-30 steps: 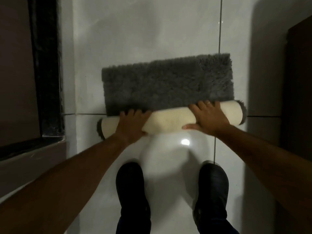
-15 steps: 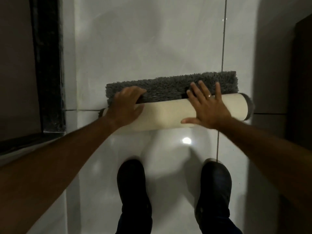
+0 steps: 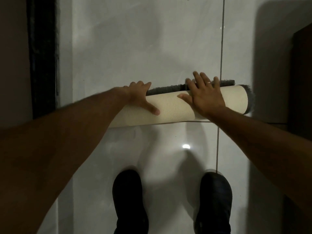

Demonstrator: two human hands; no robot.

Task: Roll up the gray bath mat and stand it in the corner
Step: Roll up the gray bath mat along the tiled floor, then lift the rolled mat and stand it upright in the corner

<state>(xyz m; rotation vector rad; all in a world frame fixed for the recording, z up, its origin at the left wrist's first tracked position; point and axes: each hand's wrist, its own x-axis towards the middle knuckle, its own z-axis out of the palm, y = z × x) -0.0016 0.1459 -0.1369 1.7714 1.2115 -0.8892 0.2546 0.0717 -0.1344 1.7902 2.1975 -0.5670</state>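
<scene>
The gray bath mat lies on the white tiled floor as a thick roll, cream backing outward, with only a narrow strip of gray pile showing along its far edge. Gray fluff sticks out at its right end. My left hand presses flat on the roll's left part, fingers spread over the top. My right hand presses flat on the right part, fingers reaching over the far gray edge. The roll's left end is hidden under my left forearm.
My two dark shoes stand on the glossy tiles just behind the roll. A dark door frame runs along the left, and a dark brown panel stands at the right. Bare tiles stretch beyond the roll.
Both hands have pushed the roll away from me. The flat gray part has shrunk from a wide patch to a thin strip, and the roll has grown thicker.
</scene>
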